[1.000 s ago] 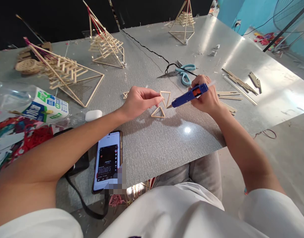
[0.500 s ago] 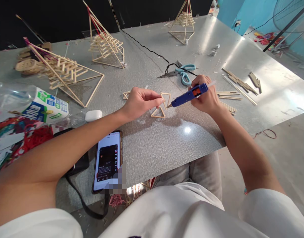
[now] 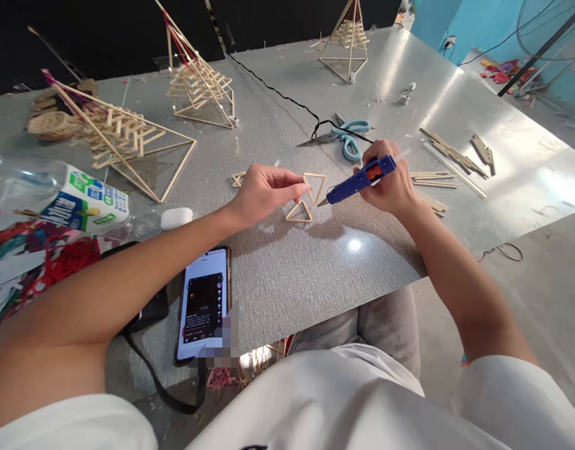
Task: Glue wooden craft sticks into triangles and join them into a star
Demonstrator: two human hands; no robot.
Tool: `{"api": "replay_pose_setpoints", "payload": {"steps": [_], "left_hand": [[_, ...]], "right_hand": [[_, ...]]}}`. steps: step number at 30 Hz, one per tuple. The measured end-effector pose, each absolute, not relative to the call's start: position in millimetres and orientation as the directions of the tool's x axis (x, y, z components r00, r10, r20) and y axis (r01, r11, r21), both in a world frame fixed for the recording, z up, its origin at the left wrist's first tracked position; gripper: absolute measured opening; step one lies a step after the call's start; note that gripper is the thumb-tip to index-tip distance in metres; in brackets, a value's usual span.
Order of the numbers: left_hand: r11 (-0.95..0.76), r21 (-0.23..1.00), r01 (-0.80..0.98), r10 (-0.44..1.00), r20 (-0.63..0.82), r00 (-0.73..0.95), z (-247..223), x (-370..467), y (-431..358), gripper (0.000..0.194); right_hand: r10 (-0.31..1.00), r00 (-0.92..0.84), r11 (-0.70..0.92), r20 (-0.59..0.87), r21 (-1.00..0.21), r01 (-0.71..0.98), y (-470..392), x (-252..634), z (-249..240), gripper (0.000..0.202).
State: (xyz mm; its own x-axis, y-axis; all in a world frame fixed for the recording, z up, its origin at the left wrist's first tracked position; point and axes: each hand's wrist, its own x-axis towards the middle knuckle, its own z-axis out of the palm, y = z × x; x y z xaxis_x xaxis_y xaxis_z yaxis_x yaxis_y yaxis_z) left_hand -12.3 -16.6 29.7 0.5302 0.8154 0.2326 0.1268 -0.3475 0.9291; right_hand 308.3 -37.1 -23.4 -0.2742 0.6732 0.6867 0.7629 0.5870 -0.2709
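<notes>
Surface [image 3: 269,275]: one. On it, three large stick pyramids [image 3: 175,170]. Phone [image 3: 204,300]: one, near the front edge. Glue gun [image 3: 355,186]: one; right hand [image 3: 388,186] grip closed around it, nozzle just beside the raised triangle's lower corner, contact unclear. Small stick triangles near left hand [image 3: 257,195]: two clearly seen. Raised triangle [image 3: 315,175]: pinched between left thumb and forefinger. Lower triangle [image 3: 298,220]: on the surface, just below it.
</notes>
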Motion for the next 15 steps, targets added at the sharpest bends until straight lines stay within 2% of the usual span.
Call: {"api": "replay_pose_setpoints", "payload": {"steps": [15], "left_hand": [[-0.345,0.931,0.12,0.795,0.222,0.564,29.7,-10.2,-21.1,0.027]], "right_hand": [[0.662,-0.253,0.564,0.706,-0.245,0.789,-38.2,303.8,-20.1,0.028]]}}
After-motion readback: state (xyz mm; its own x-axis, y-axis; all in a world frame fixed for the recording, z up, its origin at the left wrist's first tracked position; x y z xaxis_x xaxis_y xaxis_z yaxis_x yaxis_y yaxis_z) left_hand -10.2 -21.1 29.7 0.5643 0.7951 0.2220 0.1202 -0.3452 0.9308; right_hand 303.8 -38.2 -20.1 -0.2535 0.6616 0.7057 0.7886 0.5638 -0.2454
